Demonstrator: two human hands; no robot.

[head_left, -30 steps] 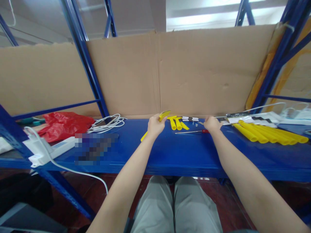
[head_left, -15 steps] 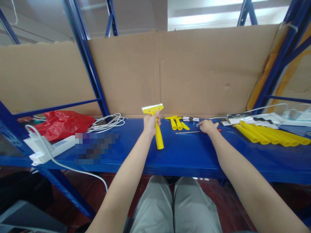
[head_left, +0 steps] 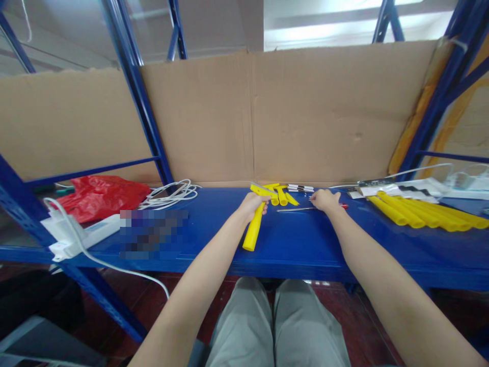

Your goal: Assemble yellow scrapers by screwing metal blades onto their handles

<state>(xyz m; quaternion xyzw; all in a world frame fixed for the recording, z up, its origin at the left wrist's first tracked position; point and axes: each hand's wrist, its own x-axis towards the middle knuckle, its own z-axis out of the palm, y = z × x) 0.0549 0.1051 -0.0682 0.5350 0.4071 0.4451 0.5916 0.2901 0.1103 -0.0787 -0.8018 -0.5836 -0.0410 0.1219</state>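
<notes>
My left hand [head_left: 254,204] is wrapped around the neck of a yellow scraper [head_left: 252,232], whose handle slants down toward the front edge of the blue shelf. My right hand [head_left: 324,200] reaches down to the shelf with its fingertips together at some tiny metal pieces, probably screws; what they pinch is too small to make out. Beneath this hand lies a screwdriver [head_left: 294,209], its thin shaft pointing left and its red handle partly covered. Between my hands are yellow scraper heads [head_left: 282,195], a small yellow piece [head_left: 292,199] and a stack of blades in white and black wrapping [head_left: 300,188].
Several yellow tube handles [head_left: 420,213] lie side by side at the right. To the left are a red plastic bag [head_left: 103,198], a coiled white cable [head_left: 171,192] and a white power strip [head_left: 91,234]. Cardboard [head_left: 324,117] stands along the back of the blue shelf [head_left: 214,224].
My left hand has moved right and down with the scraper, which has tilted so its handle end points toward the lower left. My right hand has barely shifted.
</notes>
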